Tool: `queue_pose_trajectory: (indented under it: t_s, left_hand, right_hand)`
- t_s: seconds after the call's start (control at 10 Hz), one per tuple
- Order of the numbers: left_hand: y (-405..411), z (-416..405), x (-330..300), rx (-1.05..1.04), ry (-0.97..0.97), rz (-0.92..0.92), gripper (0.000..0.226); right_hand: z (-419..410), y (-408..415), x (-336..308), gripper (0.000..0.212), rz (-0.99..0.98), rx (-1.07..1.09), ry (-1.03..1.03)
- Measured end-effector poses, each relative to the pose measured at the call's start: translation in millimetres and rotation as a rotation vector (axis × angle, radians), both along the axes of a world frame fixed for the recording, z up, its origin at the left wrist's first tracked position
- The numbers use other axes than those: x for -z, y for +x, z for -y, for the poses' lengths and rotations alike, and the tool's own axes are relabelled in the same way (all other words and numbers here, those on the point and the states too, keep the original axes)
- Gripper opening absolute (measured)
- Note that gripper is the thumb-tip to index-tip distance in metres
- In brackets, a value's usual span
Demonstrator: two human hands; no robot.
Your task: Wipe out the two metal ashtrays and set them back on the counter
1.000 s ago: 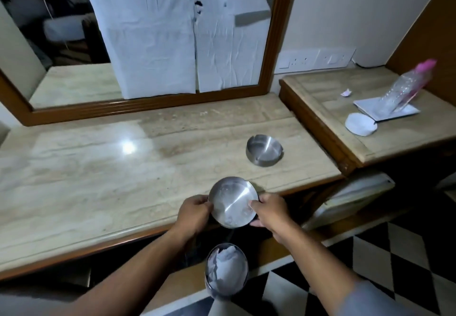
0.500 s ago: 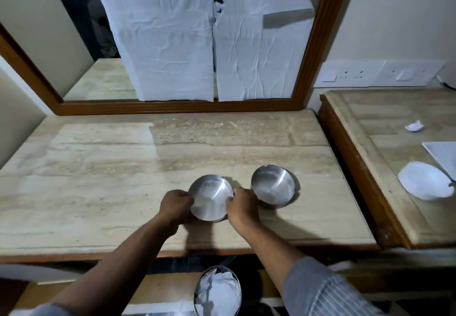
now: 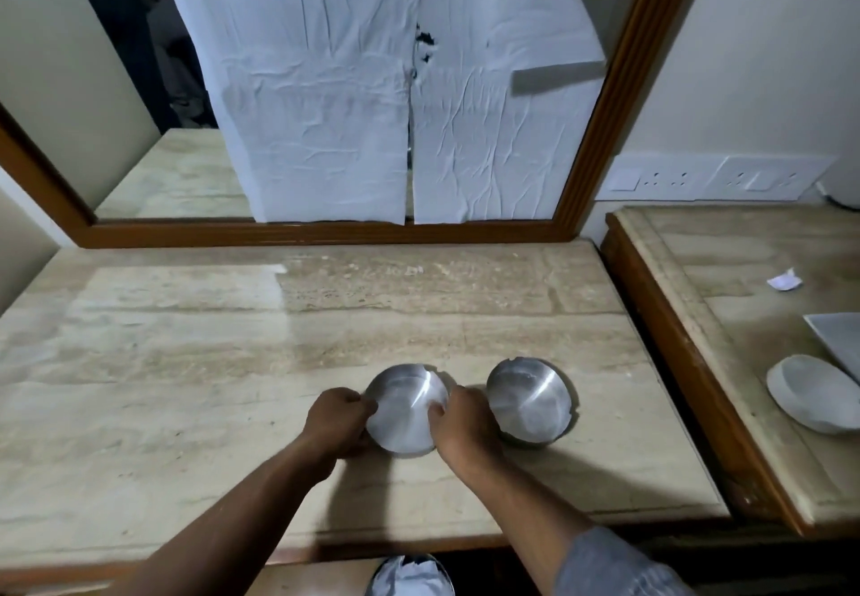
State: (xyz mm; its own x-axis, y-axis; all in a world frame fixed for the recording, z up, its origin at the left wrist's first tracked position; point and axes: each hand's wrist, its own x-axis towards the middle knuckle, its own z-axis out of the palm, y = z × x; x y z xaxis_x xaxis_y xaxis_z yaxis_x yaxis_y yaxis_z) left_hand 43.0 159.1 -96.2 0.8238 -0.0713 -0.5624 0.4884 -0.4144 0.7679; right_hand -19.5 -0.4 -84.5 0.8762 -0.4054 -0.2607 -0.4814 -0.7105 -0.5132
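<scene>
Head view: both hands [image 3: 336,423] [image 3: 465,428] pinch the tilted ashtray [image 3: 406,409], its hollow facing up, beside its twin [image 3: 530,402].

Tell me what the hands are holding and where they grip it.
Both hands hold the left ashtray by its rim: left hand on the left edge, right hand on the right edge. The other ashtray is untouched.

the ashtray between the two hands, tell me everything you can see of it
The held ashtray is a round, shallow dish of brushed, silvery metal with a small notch in its far rim. Its inside looks clean and empty, catching a streak of light. It sits open side up, low over or on the marble counter, near the front edge. The left hand grips its left rim and the right hand its right rim. The second ashtray lies just to its right, apart from it.
</scene>
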Motion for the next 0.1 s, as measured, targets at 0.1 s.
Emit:
queue_pose_trajectory:
  t_s: [0.1]
  left_hand:
    - [14.4,-11.3,-10.7,0.059,0.069,0.129,0.029]
  right_hand:
    - [-3.7,12.7,-25.7,0.042,0.011,-0.065,-0.192]
